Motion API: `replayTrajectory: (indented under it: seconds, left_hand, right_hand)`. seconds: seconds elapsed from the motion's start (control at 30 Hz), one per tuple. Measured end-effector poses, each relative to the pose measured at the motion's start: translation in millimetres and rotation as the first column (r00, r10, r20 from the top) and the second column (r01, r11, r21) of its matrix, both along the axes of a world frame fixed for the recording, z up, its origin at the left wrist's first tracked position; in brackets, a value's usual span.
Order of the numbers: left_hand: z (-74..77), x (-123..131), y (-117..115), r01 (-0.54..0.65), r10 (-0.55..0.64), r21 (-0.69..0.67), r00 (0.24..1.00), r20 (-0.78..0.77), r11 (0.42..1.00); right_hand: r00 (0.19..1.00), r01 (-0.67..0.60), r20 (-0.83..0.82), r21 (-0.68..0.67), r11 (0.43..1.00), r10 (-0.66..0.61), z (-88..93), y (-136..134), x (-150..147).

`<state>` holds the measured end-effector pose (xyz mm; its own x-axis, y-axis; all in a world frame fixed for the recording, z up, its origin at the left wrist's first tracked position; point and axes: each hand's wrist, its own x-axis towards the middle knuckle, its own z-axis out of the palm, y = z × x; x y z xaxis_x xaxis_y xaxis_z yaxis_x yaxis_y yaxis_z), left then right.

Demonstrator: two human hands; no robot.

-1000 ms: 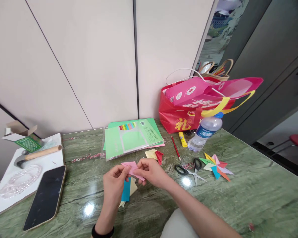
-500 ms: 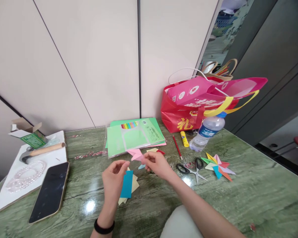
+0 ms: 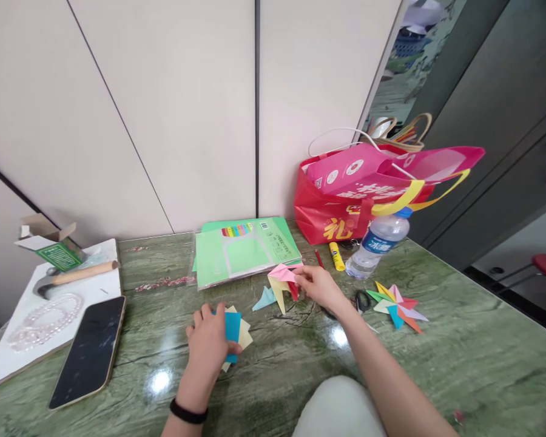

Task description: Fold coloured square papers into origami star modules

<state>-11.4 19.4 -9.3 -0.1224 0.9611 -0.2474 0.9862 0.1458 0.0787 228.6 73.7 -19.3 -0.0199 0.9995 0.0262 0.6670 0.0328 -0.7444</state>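
Observation:
My right hand pinches a pink folded paper piece just above the table, over a cream folded piece and a red folded piece. Whether these touch the pink one I cannot tell. Left of them lies a light-blue folded piece. With fingers apart, my left hand rests over a small stack of paper, its thumb on the top blue sheet. Cream sheets stick out beneath. At right lies a multicoloured folded-paper star.
Scissors, partly behind my right arm, lie near a red pencil, a glue stick and a water bottle. A red bag and green paper packs stand behind. Leftward are a phone, hammer and beads.
My right hand has carried the pink piece right and down to the cream and red pieces. My left hand has lowered onto the blue sheet, its fingers spreading from a pinch.

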Motion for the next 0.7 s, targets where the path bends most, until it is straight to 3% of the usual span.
replayTrajectory:
  seconds: [0.27, 0.5, 0.63, 0.7]
  left_hand:
    - [-4.9, -6, 2, 0.033, -0.036, 0.084, 0.998, 0.041, 0.996]
    - [-13.1, -16, 6, 0.02, -0.043, 0.272, 0.996, 0.077, 0.962]
    - [-13.5, -20, 8, -0.106, -0.012, 0.37, 0.953, 0.303, 0.923]
    - [-9.9, -18, 8, -0.199, -0.013, 0.338, 0.846, 0.534, 0.92]
  right_hand:
    - [0.978, -0.012, 0.209, -0.094, 0.996, 0.032, 10.2, -11, -11]
    - [0.905, 0.074, 0.417, 0.028, 0.997, -0.079, 28.9, -25, -28]
    - [0.878, 0.016, 0.478, 0.02, 1.0, -0.024, 37.0, -34, -42]
    - [0.856, 0.005, 0.517, -0.008, 1.0, 0.0, 38.1, -37, -47]
